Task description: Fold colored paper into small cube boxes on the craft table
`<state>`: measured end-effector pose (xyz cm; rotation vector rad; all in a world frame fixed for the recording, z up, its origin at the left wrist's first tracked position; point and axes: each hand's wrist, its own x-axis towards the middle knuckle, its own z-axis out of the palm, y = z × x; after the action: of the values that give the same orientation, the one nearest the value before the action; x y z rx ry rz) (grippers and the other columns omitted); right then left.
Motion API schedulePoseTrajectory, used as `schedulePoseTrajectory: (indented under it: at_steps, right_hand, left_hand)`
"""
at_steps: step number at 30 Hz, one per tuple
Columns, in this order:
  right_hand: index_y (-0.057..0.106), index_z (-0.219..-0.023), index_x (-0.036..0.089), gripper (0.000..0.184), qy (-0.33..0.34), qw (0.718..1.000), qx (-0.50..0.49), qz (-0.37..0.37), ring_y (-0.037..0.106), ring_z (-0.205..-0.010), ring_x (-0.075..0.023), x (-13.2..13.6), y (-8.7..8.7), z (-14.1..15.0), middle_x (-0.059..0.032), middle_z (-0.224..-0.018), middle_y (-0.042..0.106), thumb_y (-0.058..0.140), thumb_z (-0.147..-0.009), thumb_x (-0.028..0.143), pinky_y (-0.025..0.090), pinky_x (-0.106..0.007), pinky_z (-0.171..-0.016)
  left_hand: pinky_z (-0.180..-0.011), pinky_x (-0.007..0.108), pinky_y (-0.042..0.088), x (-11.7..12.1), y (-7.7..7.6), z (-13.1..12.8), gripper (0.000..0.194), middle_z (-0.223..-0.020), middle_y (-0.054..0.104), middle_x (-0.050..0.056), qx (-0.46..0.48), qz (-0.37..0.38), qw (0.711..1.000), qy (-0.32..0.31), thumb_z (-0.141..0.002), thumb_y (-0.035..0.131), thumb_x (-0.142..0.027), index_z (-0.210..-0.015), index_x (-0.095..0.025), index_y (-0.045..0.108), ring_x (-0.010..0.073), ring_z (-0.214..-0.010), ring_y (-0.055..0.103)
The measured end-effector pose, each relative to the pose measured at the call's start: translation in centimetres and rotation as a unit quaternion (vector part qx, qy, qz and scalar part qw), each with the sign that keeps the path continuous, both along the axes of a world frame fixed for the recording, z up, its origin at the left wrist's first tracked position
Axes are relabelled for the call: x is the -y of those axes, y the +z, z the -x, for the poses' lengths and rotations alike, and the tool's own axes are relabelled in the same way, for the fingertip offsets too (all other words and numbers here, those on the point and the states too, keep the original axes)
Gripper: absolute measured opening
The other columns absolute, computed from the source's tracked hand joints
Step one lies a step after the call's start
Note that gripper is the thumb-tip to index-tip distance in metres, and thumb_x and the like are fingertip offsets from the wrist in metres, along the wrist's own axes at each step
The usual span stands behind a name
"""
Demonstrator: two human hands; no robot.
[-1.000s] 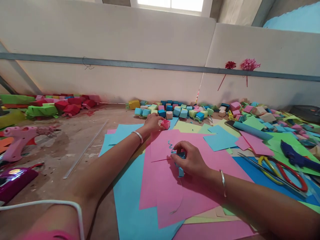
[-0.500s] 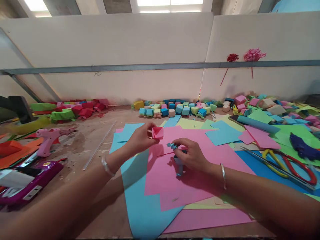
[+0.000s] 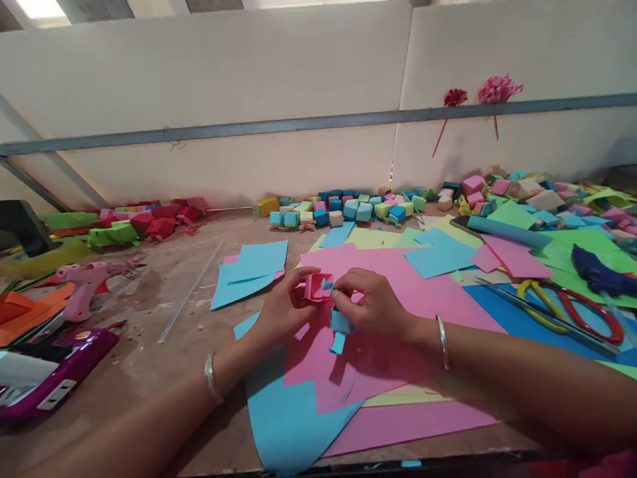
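My left hand (image 3: 283, 309) pinches a small pink folded paper box (image 3: 316, 286) just above the pink paper sheets (image 3: 378, 362). My right hand (image 3: 374, 305) is closed on a folded blue paper strip (image 3: 340, 326), whose tip touches the box's open top. The two hands meet over the middle of the sheets. A metal bangle sits on each wrist. The strip's lower end hangs below my right fingers.
Light blue sheets (image 3: 251, 269) lie left of the pink ones. Rows of coloured paper cubes (image 3: 343, 209) line the wall. Red-and-yellow scissors (image 3: 572, 312) and a blue glue gun (image 3: 600, 275) lie right. A pink glue gun (image 3: 87, 282) and a purple device (image 3: 47, 378) lie left.
My left hand carried the pink box back from near the cubes to my right hand. The blue strip now touches the box. The camera has tilted a little.
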<state>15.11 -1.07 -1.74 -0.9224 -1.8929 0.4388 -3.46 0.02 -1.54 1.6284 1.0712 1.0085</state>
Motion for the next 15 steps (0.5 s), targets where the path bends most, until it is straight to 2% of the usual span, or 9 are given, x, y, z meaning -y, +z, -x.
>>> schedulePoseTrajectory:
  at_steps: [3, 5, 8, 10, 13, 15]
  right_hand:
    - [0.061, -0.071, 0.018, 0.01, 0.005, 0.999, -0.028, -0.025, 0.052, -0.064, -0.0128, -0.1, -0.1, -0.1, 0.0001, -0.066, 0.06, 0.057, -0.079, 0.014, 0.04, -0.027, -0.063]
    - [0.06, -0.073, 0.018, 0.009, 0.006, 0.998, -0.047, -0.036, 0.053, -0.066, -0.0136, 0.1, -0.1, -0.1, -0.0006, -0.068, 0.06, 0.056, -0.08, 0.015, 0.041, -0.028, -0.065]
    - [0.061, -0.076, 0.018, 0.008, 0.016, 0.997, -0.063, -0.028, 0.057, -0.074, -0.0154, 0.4, -0.2, -0.1, -0.0029, -0.077, 0.064, 0.055, -0.082, 0.015, 0.043, -0.029, -0.069]
    - [0.062, -0.079, 0.018, 0.008, 0.025, 0.998, -0.061, -0.016, 0.059, -0.077, -0.0158, 0.7, -0.3, -0.1, -0.0032, -0.08, 0.066, 0.056, -0.082, 0.014, 0.045, -0.03, -0.071]
    - [0.063, -0.084, 0.019, 0.009, 0.02, 0.999, -0.05, -0.004, 0.062, -0.076, -0.0161, 1.1, -0.4, 0.1, -0.0019, -0.082, 0.069, 0.06, -0.079, 0.013, 0.047, -0.031, -0.072]
    - [0.063, -0.09, 0.019, 0.015, 0.024, 0.998, -0.05, -0.003, 0.063, -0.077, -0.0166, 1.3, -0.4, 0.3, -0.002, -0.085, 0.07, 0.061, -0.078, 0.011, 0.048, -0.032, -0.073]
  left_hand:
    - [-0.08, 0.031, 0.053, 0.7, 0.3, -0.1, 0.049, -0.112, 0.064, 0.007, 0.066, 0.06, 0.996, 0.007, -0.074, 0.073, -0.027, -0.119, -0.021, 0.054, 0.0212, -0.098, 0.063]
    - [-0.076, 0.03, 0.052, 0.8, 0.5, 0.0, 0.04, -0.104, 0.065, 0.004, 0.081, 0.071, 0.993, 0.041, -0.078, 0.066, -0.026, -0.117, -0.021, 0.057, 0.0182, -0.09, 0.063]
    - [-0.062, 0.024, 0.046, 0.8, 0.8, 0.1, 0.035, -0.086, 0.064, 0.0, 0.027, 0.047, 0.992, 0.116, -0.075, 0.058, -0.019, -0.11, -0.02, 0.063, 0.0123, -0.069, 0.058]
    - [-0.055, 0.022, 0.042, 0.7, 0.9, 0.2, 0.041, -0.081, 0.063, -0.001, -0.01, 0.025, 0.989, 0.143, -0.068, 0.054, -0.013, -0.107, -0.019, 0.063, 0.0113, -0.062, 0.054]
    - [-0.056, 0.024, 0.044, 0.5, 0.8, 0.4, 0.053, -0.088, 0.065, 0.001, -0.042, -0.014, 0.987, 0.157, -0.058, 0.05, -0.006, -0.109, -0.018, 0.06, 0.0145, -0.068, 0.058]
    - [-0.064, 0.026, 0.047, 0.5, 0.7, 0.5, 0.053, -0.096, 0.066, 0.003, -0.073, -0.047, 0.982, 0.167, -0.056, 0.05, -0.005, -0.106, -0.018, 0.059, 0.0175, -0.08, 0.061]
